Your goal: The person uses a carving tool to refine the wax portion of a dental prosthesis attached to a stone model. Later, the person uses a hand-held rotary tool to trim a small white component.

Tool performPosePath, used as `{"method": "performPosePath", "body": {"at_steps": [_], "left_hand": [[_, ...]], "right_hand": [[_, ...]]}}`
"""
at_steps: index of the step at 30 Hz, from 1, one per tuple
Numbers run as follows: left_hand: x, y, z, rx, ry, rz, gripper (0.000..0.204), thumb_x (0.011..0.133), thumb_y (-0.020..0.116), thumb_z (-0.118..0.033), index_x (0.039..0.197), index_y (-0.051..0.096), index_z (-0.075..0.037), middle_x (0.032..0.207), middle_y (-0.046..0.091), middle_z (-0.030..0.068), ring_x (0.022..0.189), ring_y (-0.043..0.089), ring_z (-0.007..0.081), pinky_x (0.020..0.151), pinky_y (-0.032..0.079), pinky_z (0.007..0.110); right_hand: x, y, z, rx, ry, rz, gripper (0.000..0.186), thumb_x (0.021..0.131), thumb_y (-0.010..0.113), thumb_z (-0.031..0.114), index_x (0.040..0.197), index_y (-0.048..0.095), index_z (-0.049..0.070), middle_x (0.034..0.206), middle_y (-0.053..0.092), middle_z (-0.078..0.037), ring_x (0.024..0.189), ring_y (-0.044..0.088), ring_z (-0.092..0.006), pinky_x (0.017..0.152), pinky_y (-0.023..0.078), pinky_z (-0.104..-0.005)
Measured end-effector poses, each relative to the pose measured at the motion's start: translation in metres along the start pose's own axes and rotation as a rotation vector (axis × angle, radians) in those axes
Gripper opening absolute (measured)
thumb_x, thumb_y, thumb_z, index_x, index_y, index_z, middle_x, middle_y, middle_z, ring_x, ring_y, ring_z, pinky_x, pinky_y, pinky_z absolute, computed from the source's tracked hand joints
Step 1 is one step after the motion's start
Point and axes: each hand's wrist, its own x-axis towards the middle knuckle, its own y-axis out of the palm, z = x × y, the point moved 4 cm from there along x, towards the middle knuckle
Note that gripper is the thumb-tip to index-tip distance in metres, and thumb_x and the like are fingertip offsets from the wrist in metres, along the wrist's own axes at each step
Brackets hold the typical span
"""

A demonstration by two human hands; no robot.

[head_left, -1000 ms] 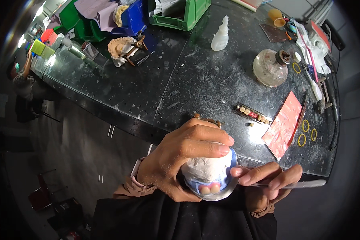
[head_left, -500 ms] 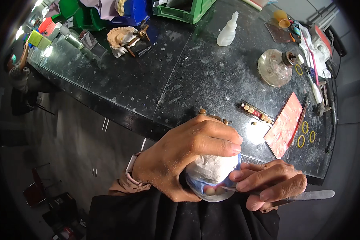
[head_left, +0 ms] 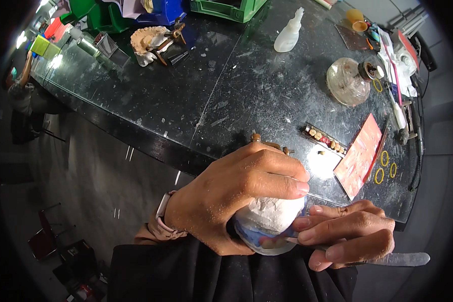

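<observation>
My left hand (head_left: 231, 189) is wrapped round a white plaster dental model (head_left: 271, 214) with blue material along its side and a few artificial teeth (head_left: 274, 242) at its near edge. Brass articulator screws (head_left: 255, 137) show just beyond my fingers; the rest of that frame is hidden. Between thumb and fingers, my right hand (head_left: 351, 234) pinches a slim metal wax carver (head_left: 401, 259). Its thin tip lies close beside the teeth, though I cannot tell whether it touches. The flat, wide end sticks out to the right.
Beyond my hands on the black bench lie a strip of artificial teeth (head_left: 324, 140), a pink wax sheet (head_left: 358, 157) and yellow rubber bands (head_left: 379, 176). Farther off stand a glass spirit lamp (head_left: 347, 83), a white dropper bottle (head_left: 288, 38), another plaster model (head_left: 148, 43) and a green bin (head_left: 229, 11).
My right hand and the carver have shifted slightly right and down, with the tip drawn back a little along the teeth. My left hand keeps its hold on the model.
</observation>
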Motion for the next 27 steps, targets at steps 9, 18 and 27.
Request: {"method": "performPosePath", "body": {"at_steps": [9, 18, 27], "left_hand": [[0.001, 0.0, 0.0, 0.023, 0.012, 0.044, 0.07, 0.057, 0.085, -0.024, 0.112, 0.045, -0.006, 0.106, 0.053, 0.0214, 0.097, 0.056, 0.0323, 0.08, 0.047, 0.043], [0.0, 0.0, 0.002, 0.033, 0.033, 0.035, 0.067, 0.062, 0.084, -0.028, 0.111, 0.044, -0.007, 0.105, 0.053, 0.0203, 0.095, 0.056, 0.0316, 0.079, 0.049, 0.043], [-0.005, 0.002, 0.004, -0.04, 0.005, -0.021, 0.075, 0.053, 0.083, -0.016, 0.119, 0.047, -0.008, 0.114, 0.055, 0.017, 0.101, 0.056, 0.0291, 0.086, 0.043, 0.043]], "right_hand": [[0.005, -0.001, 0.002, -0.057, -0.04, 0.012, 0.023, 0.08, 0.067, 0.006, 0.096, 0.052, -0.002, 0.089, 0.063, -0.025, 0.082, 0.067, -0.0349, 0.08, 0.055, -0.0378], [0.0, 0.001, 0.0, -0.055, -0.067, 0.02, 0.028, 0.08, 0.066, 0.007, 0.098, 0.048, -0.005, 0.089, 0.063, -0.026, 0.083, 0.066, -0.0367, 0.079, 0.055, -0.0407], [-0.006, 0.005, -0.003, -0.022, -0.099, -0.066, 0.025, 0.079, 0.067, 0.007, 0.092, 0.048, -0.004, 0.089, 0.062, -0.026, 0.082, 0.066, -0.0378, 0.077, 0.055, -0.0413]]}}
